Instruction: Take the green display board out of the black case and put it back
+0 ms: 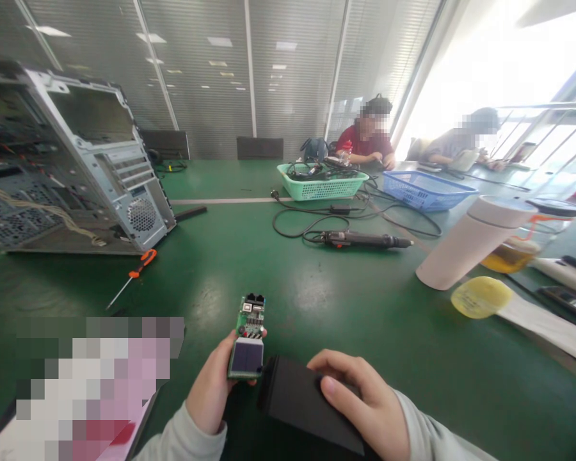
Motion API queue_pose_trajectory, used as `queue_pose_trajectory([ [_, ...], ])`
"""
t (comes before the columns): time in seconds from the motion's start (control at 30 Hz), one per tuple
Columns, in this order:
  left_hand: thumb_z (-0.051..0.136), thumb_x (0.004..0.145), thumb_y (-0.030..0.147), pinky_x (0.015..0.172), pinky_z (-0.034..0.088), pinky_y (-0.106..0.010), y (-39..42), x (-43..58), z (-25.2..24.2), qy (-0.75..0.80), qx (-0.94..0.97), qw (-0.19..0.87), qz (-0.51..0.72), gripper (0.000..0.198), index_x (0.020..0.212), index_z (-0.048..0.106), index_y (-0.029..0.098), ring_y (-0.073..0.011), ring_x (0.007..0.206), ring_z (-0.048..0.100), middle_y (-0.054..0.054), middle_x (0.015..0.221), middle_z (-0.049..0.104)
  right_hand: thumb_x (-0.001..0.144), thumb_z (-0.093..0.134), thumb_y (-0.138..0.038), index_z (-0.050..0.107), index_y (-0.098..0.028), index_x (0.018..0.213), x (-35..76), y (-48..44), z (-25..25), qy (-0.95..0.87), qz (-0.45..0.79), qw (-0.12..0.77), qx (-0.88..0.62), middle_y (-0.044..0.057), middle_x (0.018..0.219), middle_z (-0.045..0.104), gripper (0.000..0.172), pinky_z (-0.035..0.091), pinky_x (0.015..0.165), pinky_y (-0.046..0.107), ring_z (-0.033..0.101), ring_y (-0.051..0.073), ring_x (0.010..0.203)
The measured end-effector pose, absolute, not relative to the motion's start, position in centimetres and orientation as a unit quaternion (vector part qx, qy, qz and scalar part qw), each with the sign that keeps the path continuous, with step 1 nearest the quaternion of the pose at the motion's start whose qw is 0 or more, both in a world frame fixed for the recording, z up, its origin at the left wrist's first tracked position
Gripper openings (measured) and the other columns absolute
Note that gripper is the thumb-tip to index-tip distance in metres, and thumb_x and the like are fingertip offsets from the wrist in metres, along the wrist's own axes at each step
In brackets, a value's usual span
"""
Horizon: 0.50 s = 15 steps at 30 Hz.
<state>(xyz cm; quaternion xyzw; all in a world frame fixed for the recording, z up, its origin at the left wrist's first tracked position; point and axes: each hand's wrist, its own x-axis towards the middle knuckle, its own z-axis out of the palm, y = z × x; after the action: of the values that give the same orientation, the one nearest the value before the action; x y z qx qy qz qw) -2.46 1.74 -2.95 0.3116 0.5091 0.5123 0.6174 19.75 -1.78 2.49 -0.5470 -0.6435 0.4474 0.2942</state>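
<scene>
One green circuit board [248, 346], gripped in my left hand [215, 376]! My right hand [367, 396] clasped one black box [310, 397], just beside that board! Ahead of my left lay one orange-handled screwdriver [134, 274]; ahead of my right, one corded tool [362, 240], then two baskets [326, 190]!

An opened desktop computer case [93, 169] stands on the green table [211, 256], an orange-handled screwdriver [134, 274] lying by its near corner. Farther right lies a corded electric screwdriver [365, 240]; behind it are a mint-green basket [317, 189] of cables [317, 171] and a blue basket [415, 199]. A pale tumbler [473, 240] stands at right, and a person in a red top [354, 141] sits beyond.
</scene>
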Motion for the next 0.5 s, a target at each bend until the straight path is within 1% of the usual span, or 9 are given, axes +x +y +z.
queue_pose_trajectory([
  [0.13,0.064,0.066,0.058,0.043,0.041,-0.025,1.8,-2.46,-2.95,0.517,0.313,0.612,0.51,0.054,0.088,0.078,0.011,-0.0167,0.051,0.051,-0.002,0.057,0.063,0.085,0.045,-0.064,0.071,-0.022,0.088,19.76,-1.75,2.64,-0.642,0.457,0.299,-0.538,0.005,0.081,0.068,0.05,0.043,0.074,0.031,0.06,0.026,0.087],
  [0.23,0.064,0.064,0.06,0.043,0.04,-0.025,1.6,-2.44,-2.87,0.524,0.311,0.609,0.508,0.053,0.084,0.078,0.012,-0.0173,0.052,0.053,-0.003,0.059,0.064,0.085,0.043,-0.065,0.071,-0.021,0.087,19.76,-1.66,2.72,-0.639,0.467,0.302,-0.53,0.005,0.077,0.068,0.052,0.043,0.071,0.03,0.06,0.025,0.084],
  [0.4,0.065,0.063,0.058,0.045,0.042,-0.026,1.52,-2.34,-2.61,0.528,0.309,0.607,0.508,0.05,0.08,0.077,0.012,-0.0174,0.053,0.054,-0.003,0.061,0.066,0.086,0.042,-0.068,0.071,-0.021,0.091,19.87,-1.56,2.41,-0.636,0.458,0.31,-0.538,0.006,0.094,0.07,0.056,0.043,0.078,0.034,0.059,0.027,0.092],
  [0.5,0.067,0.062,0.057,0.045,0.042,-0.026,1.66,-2.3,-2.49,0.526,0.308,0.609,0.508,0.049,0.081,0.077,0.013,-0.0181,0.053,0.056,-0.003,0.059,0.065,0.086,0.04,-0.07,0.071,-0.022,0.091,19.94,-1.54,2.24,-0.633,0.461,0.317,-0.535,0.006,0.096,0.07,0.057,0.043,0.079,0.035,0.059,0.027,0.091],
])
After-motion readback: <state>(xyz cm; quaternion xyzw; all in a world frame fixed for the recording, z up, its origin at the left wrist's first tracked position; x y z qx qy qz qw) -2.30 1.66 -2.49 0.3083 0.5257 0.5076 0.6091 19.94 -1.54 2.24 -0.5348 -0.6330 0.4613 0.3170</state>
